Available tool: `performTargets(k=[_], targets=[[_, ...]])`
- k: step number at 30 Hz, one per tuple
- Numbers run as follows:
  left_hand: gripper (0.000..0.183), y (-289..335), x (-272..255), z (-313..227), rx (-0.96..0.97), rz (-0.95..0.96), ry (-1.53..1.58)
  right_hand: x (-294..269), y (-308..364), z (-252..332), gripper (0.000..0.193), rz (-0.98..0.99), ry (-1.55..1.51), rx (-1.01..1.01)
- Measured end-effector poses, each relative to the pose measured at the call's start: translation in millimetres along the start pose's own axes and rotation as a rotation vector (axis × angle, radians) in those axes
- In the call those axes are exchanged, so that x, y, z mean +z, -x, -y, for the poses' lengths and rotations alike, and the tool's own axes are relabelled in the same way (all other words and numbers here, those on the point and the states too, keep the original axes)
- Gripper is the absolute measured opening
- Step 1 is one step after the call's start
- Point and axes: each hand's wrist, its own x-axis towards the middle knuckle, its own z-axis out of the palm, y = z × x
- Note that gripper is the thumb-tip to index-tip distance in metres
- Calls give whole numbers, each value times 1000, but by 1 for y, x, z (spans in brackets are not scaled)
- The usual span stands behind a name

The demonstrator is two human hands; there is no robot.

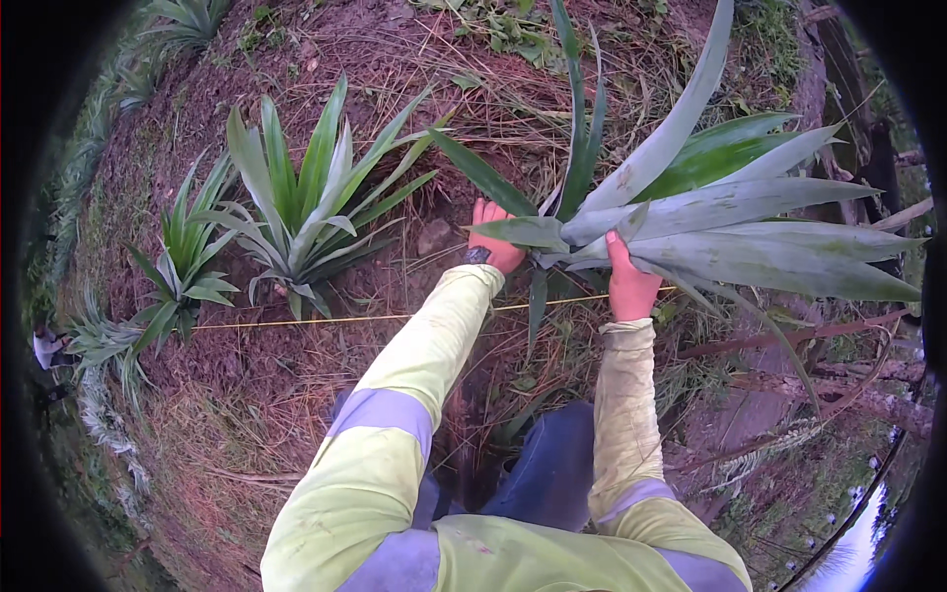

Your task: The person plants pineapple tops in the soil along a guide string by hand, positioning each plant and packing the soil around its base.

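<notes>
Spiky plant (730,207): right hand (632,286) clasps it low, seemingly for steadiness; left hand (501,247) at its left, hold hidden.

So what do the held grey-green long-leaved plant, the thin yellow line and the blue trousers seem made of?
Grey-green plant: leaf tissue, dull, perhaps waxy, from its pale surface.
Thin yellow line: probably string, being narrow and taut; finish too small to tell.
Blue trousers: likely denim, matt, from the shine-free blue cloth.
</notes>
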Motion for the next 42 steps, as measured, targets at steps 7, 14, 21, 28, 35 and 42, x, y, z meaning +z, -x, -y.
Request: performTargets(k=[7, 14, 21, 28, 35, 42], targets=[[47, 1, -39, 36, 114, 455, -18, -10, -4, -34, 32, 233, 722, -397], [92, -1, -54, -13, 276, 688, -101, -9, 10, -21, 30, 174, 392, -228], [111, -1, -27, -31, 153, 633, -108, 24, 18, 31, 33, 154, 155, -93], [124, 24, -36, -11, 66, 639, -260, 26, 1, 36, 42, 204, 161, 172], [73, 49, -26, -25, -91, 344, -62, 29, 25, 22, 41, 35, 45, -7], [79, 54, -13, 3, -108, 400, -104, 37, 40, 27, 39, 163, -81, -34]])
